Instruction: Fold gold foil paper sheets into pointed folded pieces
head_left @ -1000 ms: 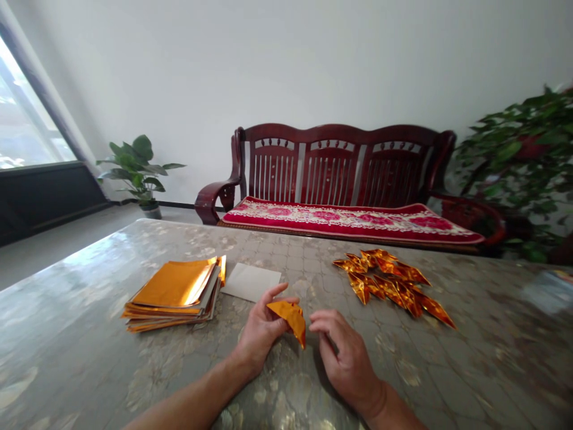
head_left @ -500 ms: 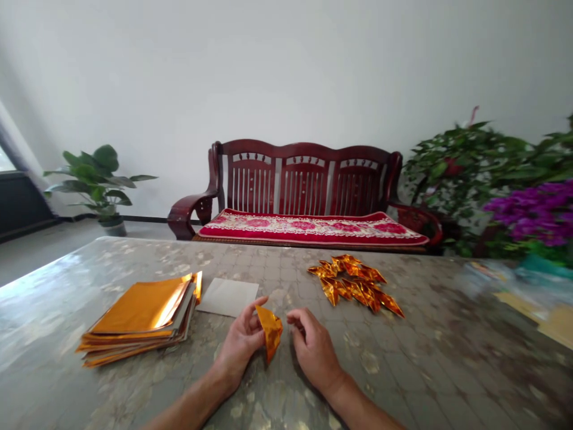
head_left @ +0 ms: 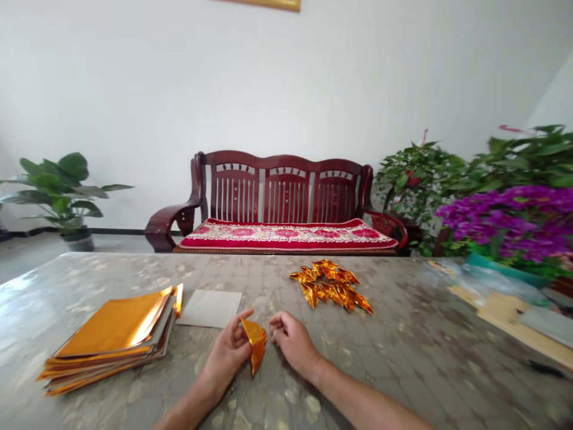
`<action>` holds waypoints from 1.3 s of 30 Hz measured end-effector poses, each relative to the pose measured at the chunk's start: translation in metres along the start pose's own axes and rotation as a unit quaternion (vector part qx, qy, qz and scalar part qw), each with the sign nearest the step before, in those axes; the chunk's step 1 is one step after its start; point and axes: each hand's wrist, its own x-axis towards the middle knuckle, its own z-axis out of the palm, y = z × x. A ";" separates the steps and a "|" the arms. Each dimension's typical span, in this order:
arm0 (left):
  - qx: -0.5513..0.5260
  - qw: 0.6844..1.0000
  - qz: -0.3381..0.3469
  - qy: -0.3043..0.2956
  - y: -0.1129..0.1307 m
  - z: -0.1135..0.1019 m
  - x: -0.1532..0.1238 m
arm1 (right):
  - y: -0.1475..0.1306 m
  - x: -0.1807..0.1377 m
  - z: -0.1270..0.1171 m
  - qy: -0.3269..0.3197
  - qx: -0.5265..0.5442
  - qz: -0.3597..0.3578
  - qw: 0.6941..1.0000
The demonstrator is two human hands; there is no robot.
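My left hand (head_left: 227, 353) pinches a folded piece of gold foil paper (head_left: 255, 348) and holds it upright just above the table (head_left: 403, 358). Close to the right of that piece, my right hand (head_left: 290, 342) rests on the table with its fingers curled, fingertips almost touching the foil. A stack of flat gold foil sheets (head_left: 111, 334) lies to the left. One sheet lies white side up (head_left: 209, 308) beside the stack. A heap of several folded gold pieces (head_left: 330, 285) sits farther back, right of centre.
A dark wooden bench with a red cushion (head_left: 282, 233) stands behind the table. Potted plants stand at the left (head_left: 62, 191) and right, with purple flowers (head_left: 514, 224). Plastic bags and paper packs (head_left: 505, 304) lie at the table's right side.
The view has swung to the right, bringing the purple flowers and packs into sight. My hands have drawn closer together around the folded foil piece, which now stands more upright.
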 end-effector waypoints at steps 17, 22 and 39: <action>0.004 0.998 0.043 0.053 0.005 0.006 0.002 | -0.002 -0.017 -0.010 0.064 0.026 -0.024 0.997; -0.021 0.997 0.056 0.042 0.002 0.003 0.002 | -0.002 -0.019 -0.013 0.069 0.017 -0.041 0.997; 0.137 0.990 -0.011 -0.008 0.001 0.012 0.004 | -0.005 -0.018 -0.020 0.130 0.084 -0.019 0.988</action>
